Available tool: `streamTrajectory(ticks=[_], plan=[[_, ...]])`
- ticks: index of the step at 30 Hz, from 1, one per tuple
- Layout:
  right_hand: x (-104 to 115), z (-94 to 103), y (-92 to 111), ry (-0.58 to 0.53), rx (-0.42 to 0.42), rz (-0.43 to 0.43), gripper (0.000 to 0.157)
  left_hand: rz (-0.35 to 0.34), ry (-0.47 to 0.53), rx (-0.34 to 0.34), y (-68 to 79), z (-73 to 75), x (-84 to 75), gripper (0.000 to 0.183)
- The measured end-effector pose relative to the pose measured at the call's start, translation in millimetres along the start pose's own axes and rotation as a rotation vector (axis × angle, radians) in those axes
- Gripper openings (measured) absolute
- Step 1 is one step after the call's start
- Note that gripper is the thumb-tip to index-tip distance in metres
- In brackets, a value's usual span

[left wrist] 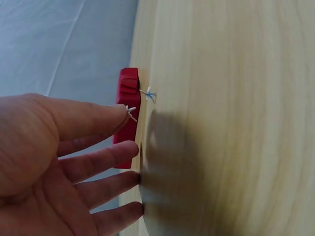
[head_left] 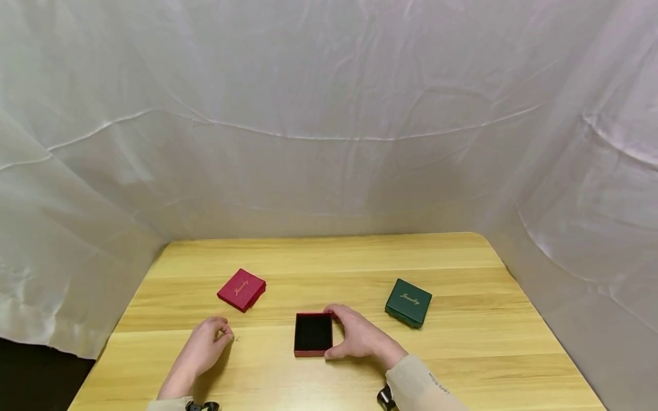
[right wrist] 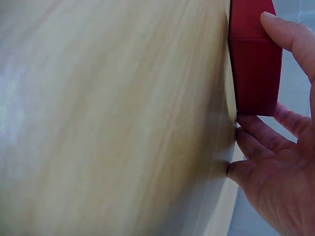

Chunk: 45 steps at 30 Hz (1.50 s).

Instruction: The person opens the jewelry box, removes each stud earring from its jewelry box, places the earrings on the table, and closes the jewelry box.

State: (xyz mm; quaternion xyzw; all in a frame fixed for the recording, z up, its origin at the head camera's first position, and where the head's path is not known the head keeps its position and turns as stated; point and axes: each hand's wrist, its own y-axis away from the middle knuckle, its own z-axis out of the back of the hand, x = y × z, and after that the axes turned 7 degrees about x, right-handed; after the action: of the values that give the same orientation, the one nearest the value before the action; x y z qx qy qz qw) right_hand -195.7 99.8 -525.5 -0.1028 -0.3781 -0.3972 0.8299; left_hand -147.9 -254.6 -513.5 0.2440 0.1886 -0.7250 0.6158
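Note:
Between thumb and index finger, my left hand [head_left: 208,342] pinches a small silver earring [left wrist: 131,113]; the other fingers extend loosely. Just beyond the fingertips, a similar earring [left wrist: 148,94] with a star-like shape and a bluish glint lies on the wooden table. At the middle of the table sits a small red box [head_left: 313,333], uncovered, with a black insert. My right hand [head_left: 358,337] holds it from the right, thumb at the near corner and index finger at the far one. In the right wrist view, the thumb rests against the red box [right wrist: 256,73].
A closed crimson jewelry box [head_left: 241,290] with a bow lies beyond my left hand. Farther right is a closed dark green jewelry box [head_left: 408,303]. Pale fabric [head_left: 329,171] hangs behind the wooden table [head_left: 329,257] and along both sides.

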Motion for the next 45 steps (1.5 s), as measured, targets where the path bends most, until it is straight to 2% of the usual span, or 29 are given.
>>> streamTrajectory(ticks=[9,18,38,45], plan=[[-0.3,-1.3,-0.2,0.007,-0.002,-0.011,0.077,0.038,-0.044,0.002,-3.3,-1.6,-1.4,0.017],[-0.1,-0.4,-0.3,0.009,-0.003,-0.010,0.077,0.064,-0.033,0.009,-4.4,-2.3,-3.0,0.017],[1.1,-0.3,-0.9,0.001,0.004,-0.016,0.076,0.074,-0.029,-0.023,-3.3,-4.4,-2.5,0.016],[0.5,-0.3,-0.6,0.000,0.003,-0.018,0.077,0.097,-0.001,-0.036,-2.5,-3.4,-4.4,0.007]])
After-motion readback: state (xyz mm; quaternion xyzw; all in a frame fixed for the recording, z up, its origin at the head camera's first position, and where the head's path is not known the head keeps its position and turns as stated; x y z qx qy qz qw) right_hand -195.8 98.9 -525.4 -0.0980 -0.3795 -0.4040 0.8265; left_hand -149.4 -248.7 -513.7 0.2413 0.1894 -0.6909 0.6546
